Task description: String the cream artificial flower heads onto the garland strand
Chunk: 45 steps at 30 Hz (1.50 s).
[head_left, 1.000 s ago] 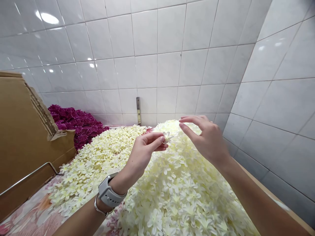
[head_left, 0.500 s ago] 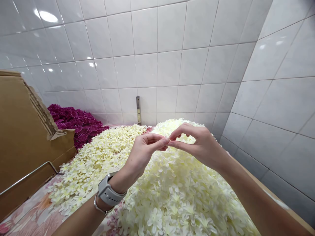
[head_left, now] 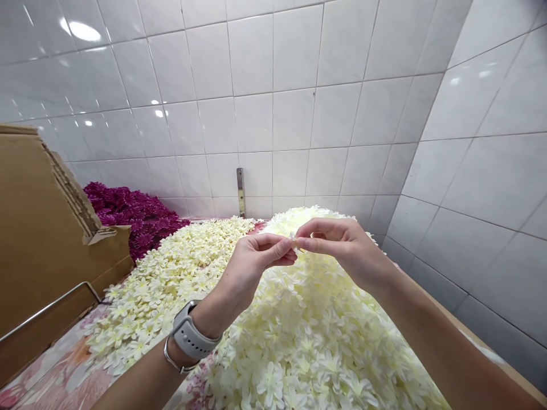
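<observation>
Thumb and fingers of my left hand [head_left: 256, 259] pinch a small white flower [head_left: 294, 242], most of which the fingertips hide. From the other side my right hand [head_left: 342, 242] pinches the same flower, so the two hands' fingertips nearly meet. Both hands are raised over a large heap of loose white flowers [head_left: 325, 336] with pale yellow-green centres. A second, flatter spread of cream-white flowers [head_left: 171, 273] lies to the left, beyond my left wrist, which wears a grey-banded watch [head_left: 194, 333].
A torn cardboard box [head_left: 51, 239] stands at the left, with a bent metal rod [head_left: 47, 307] in front. Behind it is a pile of purple flowers [head_left: 137, 213]. A floral cloth [head_left: 64, 364] lies underneath. White tiled walls [head_left: 294, 114] rise behind and right, with a metal strip [head_left: 241, 191].
My right hand has turned slightly and its fingers have closed nearer the thumb. More of the white flower now shows between the fingertips. Both hands stay in about the same place.
</observation>
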Available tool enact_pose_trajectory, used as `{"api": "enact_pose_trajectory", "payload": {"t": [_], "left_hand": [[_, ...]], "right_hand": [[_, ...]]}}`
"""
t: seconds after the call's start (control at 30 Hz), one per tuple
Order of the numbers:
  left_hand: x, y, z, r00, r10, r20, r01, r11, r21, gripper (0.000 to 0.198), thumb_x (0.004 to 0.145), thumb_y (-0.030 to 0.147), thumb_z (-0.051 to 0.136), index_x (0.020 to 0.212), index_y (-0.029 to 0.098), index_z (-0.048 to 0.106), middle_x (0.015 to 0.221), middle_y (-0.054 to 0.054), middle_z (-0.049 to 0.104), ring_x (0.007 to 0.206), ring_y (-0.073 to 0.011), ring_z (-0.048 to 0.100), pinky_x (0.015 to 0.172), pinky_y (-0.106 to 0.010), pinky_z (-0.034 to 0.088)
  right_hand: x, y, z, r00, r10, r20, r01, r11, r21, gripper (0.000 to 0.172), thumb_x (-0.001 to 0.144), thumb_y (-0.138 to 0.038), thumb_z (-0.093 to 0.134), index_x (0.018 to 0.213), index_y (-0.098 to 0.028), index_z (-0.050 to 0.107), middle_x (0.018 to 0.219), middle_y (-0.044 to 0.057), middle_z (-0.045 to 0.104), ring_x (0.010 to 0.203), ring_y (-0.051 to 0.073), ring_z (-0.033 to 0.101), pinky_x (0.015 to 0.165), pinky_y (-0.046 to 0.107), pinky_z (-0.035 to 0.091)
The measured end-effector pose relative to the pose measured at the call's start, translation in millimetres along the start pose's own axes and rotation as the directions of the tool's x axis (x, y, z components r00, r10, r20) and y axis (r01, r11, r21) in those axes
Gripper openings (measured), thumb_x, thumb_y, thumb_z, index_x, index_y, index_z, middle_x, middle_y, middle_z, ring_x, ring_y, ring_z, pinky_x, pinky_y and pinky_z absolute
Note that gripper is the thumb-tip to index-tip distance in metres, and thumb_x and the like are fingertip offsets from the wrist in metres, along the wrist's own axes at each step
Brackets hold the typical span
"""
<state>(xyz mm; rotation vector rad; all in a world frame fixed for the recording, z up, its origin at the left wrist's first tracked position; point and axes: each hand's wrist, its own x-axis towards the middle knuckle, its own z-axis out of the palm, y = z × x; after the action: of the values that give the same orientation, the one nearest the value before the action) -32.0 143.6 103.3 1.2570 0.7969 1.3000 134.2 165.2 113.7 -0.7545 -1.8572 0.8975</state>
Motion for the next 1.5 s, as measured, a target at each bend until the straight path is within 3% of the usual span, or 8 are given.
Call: {"api": "enact_pose_trajectory", "payload": {"t": [0.13, 0.27, 0.47, 0.8, 1.2, 1.3, 1.4, 1.5], "left_hand": [[0.0, 0.4, 0.2, 0.999, -0.020, 0.036, 0.020, 1.000, -0.023, 0.016, 0.064, 0.029, 0.076, 0.069, 0.014, 0.072, 0.066, -0.001, 0.065, 0.066, -0.0098, 0.060, 0.074, -0.025, 0.049], [2.1, -2.7, -1.3, 0.999, -0.032, -0.024, 0.032, 0.999, 0.003, 0.016, 0.065, 0.028, 0.075, 0.071, 0.013, 0.072, 0.068, -0.002, 0.066, 0.067, -0.0105, 0.059, 0.073, -0.025, 0.048], [1.8, -3.6, -2.9, 1.000, -0.012, -0.013, 0.013, 0.998, 0.061, 0.016, 0.064, 0.029, 0.075, 0.063, 0.013, 0.070, 0.062, -0.001, 0.064, 0.062, -0.0091, 0.055, 0.068, -0.024, 0.045], [5.5, -8.8, -4.3, 0.999, -0.030, 0.022, 0.031, 0.999, -0.030, 0.021, 0.053, 0.032, 0.081, 0.060, 0.015, 0.071, 0.059, 0.000, 0.064, 0.061, -0.0094, 0.058, 0.067, -0.024, 0.047], [-1.9, -0.4, 0.3, 0.997, 0.069, -0.019, -0.062, 0.971, 0.230, 0.011, 0.068, 0.025, 0.071, 0.070, 0.014, 0.070, 0.068, -0.001, 0.064, 0.069, -0.0102, 0.056, 0.069, -0.022, 0.044], [-2.0, 0.7, 1.0, 0.999, 0.022, 0.023, -0.027, 0.969, 0.245, 0.010, 0.070, 0.021, 0.066, 0.064, 0.014, 0.068, 0.062, 0.001, 0.061, 0.064, -0.0090, 0.054, 0.067, -0.022, 0.043], [-1.2, 1.0, 2.6, 0.998, -0.036, 0.046, 0.024, 0.968, 0.248, 0.013, 0.070, 0.020, 0.065, 0.059, 0.013, 0.065, 0.059, 0.001, 0.060, 0.061, -0.0092, 0.054, 0.067, -0.022, 0.044], [0.8, -0.3, 2.5, 0.997, -0.063, 0.032, 0.054, 0.971, 0.234, 0.013, 0.070, 0.020, 0.065, 0.059, 0.013, 0.065, 0.060, 0.000, 0.060, 0.062, -0.0098, 0.055, 0.068, -0.023, 0.045]], "right_hand": [[0.1, -2.2, -1.0, 0.999, 0.020, -0.031, -0.022, 0.998, -0.060, 0.023, 0.074, -0.041, 0.065, 0.071, -0.018, 0.065, 0.073, 0.002, 0.062, 0.067, 0.014, 0.052, 0.058, 0.026, 0.037], [-3.2, -8.5, 0.0, 0.989, -0.099, -0.109, 0.071, 0.970, -0.232, 0.021, 0.075, -0.039, 0.064, 0.074, -0.019, 0.062, 0.075, 0.000, 0.061, 0.067, 0.012, 0.051, 0.058, 0.025, 0.035], [-7.2, -8.1, 2.2, 0.985, -0.172, -0.034, 0.139, 0.886, -0.442, 0.015, 0.075, -0.035, 0.065, 0.076, -0.021, 0.061, 0.080, -0.001, 0.063, 0.076, 0.014, 0.054, 0.066, 0.027, 0.037], [-9.4, -13.6, 3.4, 0.976, -0.212, -0.044, 0.173, 0.886, -0.431, 0.009, 0.078, -0.024, 0.060, 0.071, -0.022, 0.066, 0.073, -0.003, 0.065, 0.071, 0.012, 0.054, 0.064, 0.026, 0.037], [-8.6, -10.2, 6.8, 0.976, -0.190, -0.107, 0.131, 0.903, -0.410, 0.012, 0.076, -0.026, 0.061, 0.069, -0.023, 0.070, 0.069, -0.003, 0.066, 0.068, 0.013, 0.055, 0.061, 0.025, 0.038], [-5.9, -6.4, 1.8, 0.944, -0.199, -0.264, 0.079, 0.911, -0.404, 0.011, 0.074, -0.024, 0.060, 0.067, -0.021, 0.069, 0.067, -0.002, 0.065, 0.061, 0.012, 0.053, 0.056, 0.025, 0.038], [-1.6, -0.2, -12.9, 0.833, -0.123, -0.539, -0.056, 0.951, -0.304, 0.012, 0.070, -0.030, 0.064, 0.070, -0.019, 0.069, 0.068, 0.001, 0.066, 0.057, 0.013, 0.053, 0.051, 0.026, 0.038], [1.0, 3.3, -27.6, 0.809, -0.017, -0.587, -0.116, 0.975, -0.188, 0.018, 0.067, -0.037, 0.067, 0.072, -0.019, 0.070, 0.073, 0.003, 0.067, 0.068, 0.017, 0.059, 0.061, 0.028, 0.043]]}}
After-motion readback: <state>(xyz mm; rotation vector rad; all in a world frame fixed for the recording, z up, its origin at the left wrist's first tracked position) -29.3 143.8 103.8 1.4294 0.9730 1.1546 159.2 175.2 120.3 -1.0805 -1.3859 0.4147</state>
